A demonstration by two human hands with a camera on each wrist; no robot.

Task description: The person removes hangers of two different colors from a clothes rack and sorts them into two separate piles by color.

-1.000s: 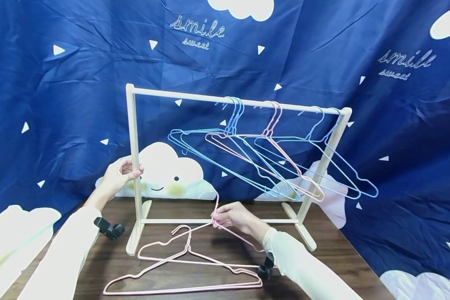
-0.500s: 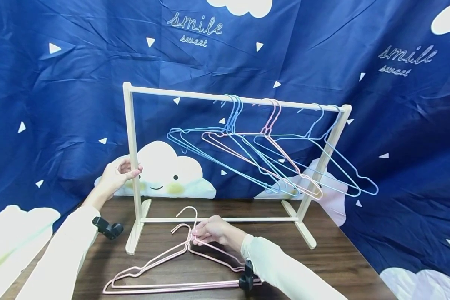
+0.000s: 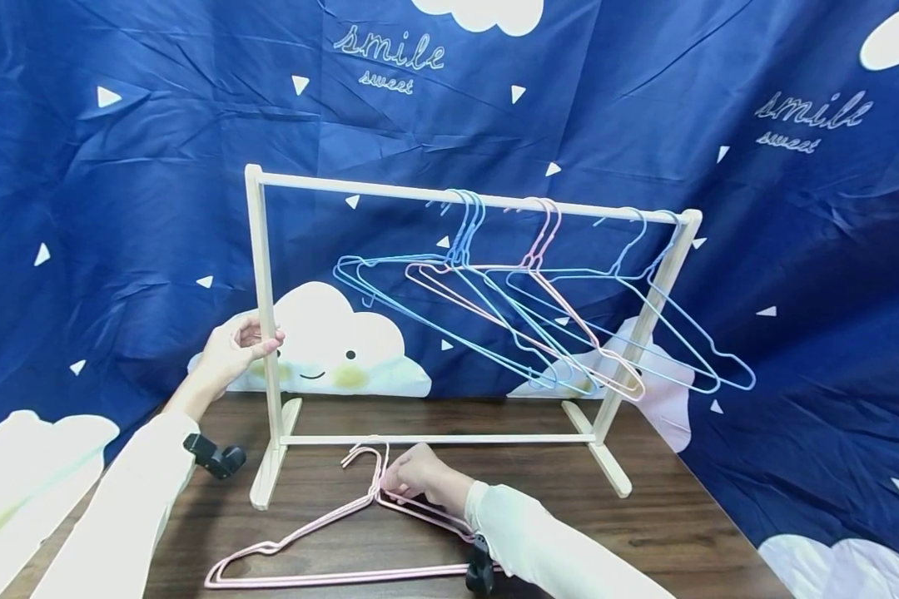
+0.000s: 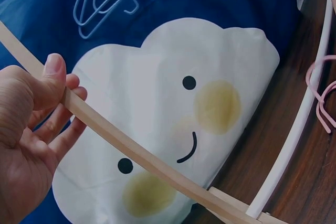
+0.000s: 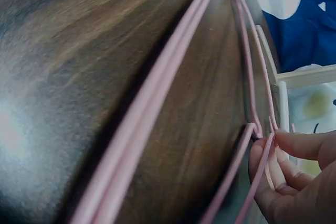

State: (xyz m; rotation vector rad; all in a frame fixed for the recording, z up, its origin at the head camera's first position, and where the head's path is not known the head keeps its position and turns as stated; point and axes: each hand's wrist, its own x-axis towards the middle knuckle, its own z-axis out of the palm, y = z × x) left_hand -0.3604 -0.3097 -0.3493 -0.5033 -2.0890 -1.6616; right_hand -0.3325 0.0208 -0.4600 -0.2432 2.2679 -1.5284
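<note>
"smile sweet" reads in pale cursive script twice across the navy blue cloud-print backdrop cloth point(image 3: 644, 108), once above the pale wooden tabletop clothes rack point(image 3: 262, 249) and once at upper right; a white smiling cloud face sits on the cloth behind the rack's left post.

The person's left hand point(image 3: 232, 349) grips that left upright post about midway up, thumb on the near side and fingers curled behind it, as the left wrist view confirms point(image 4: 31, 124). The right hand point(image 3: 415, 476) rests low on the dark wood-grain table point(image 3: 644, 516), fingertips pinching the necks of the pink wire hangers point(image 3: 307, 549) just below their hooks. These hangers lie flat and stacked on the table in front of the rack's base, hooks pointing towards the lower crossbar, their long bottom bars near the table's front edge.

Light blue and pink wire hangers point(image 3: 539, 308) crowd the right half of the top rail, swung out at a slant. The rail's left half is bare. Open tabletop lies right of the rack's right foot.
</note>
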